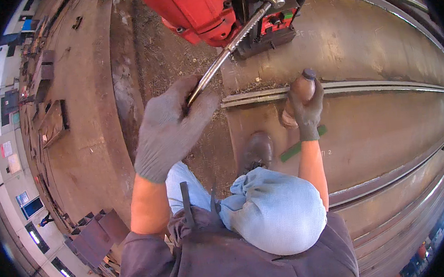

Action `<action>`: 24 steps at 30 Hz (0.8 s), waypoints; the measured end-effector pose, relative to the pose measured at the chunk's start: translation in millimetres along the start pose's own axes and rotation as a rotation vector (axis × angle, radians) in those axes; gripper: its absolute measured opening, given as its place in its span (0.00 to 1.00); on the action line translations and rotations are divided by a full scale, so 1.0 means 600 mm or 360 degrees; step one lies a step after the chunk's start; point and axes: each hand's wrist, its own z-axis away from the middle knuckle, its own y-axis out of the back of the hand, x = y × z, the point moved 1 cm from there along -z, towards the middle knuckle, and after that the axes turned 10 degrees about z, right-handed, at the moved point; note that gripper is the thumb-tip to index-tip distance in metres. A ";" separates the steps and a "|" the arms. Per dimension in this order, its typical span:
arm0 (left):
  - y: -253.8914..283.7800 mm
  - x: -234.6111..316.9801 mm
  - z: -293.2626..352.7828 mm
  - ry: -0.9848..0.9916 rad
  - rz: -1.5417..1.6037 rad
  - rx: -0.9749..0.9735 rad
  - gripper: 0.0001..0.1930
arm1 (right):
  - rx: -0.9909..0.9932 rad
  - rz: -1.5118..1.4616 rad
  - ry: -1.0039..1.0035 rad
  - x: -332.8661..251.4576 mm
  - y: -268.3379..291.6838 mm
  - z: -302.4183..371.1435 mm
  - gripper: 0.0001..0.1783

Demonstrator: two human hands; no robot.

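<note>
My left hand (172, 124), in a grey knit glove, is closed round the lower end of a shiny metal lever (222, 57). The lever slants up to a round hub beside a red drilling machine (195, 11), only part of which shows at the top. In my gloved right hand (309, 116) is a brownish plastic bottle (302, 89) with a dark cap. My fingers wrap its middle, and its lower end shows beyond the glove. The bottle is held over the seam between brown steel plates.
Long steel beams (385, 122) stretch to the right, with a green strip (301, 145) lying near my right wrist. A dark hose (398, 1) runs off from the hub. My boot (258, 149) is below the bottle. Steel pieces (100, 234) stand at the left.
</note>
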 end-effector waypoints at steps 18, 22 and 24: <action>-0.037 -0.061 -0.027 -0.0262 -0.0067 0.0235 0.21 | -0.0506 -0.0224 0.0130 -0.046 0.001 0.005 0.46; -0.040 -0.063 -0.028 -0.0187 -0.0006 0.0223 0.22 | -0.0985 -0.0327 0.0082 -0.080 -0.013 0.002 0.47; -0.041 -0.063 -0.027 -0.0132 0.0030 0.0229 0.22 | -0.1145 -0.0419 0.0072 -0.095 -0.027 0.000 0.49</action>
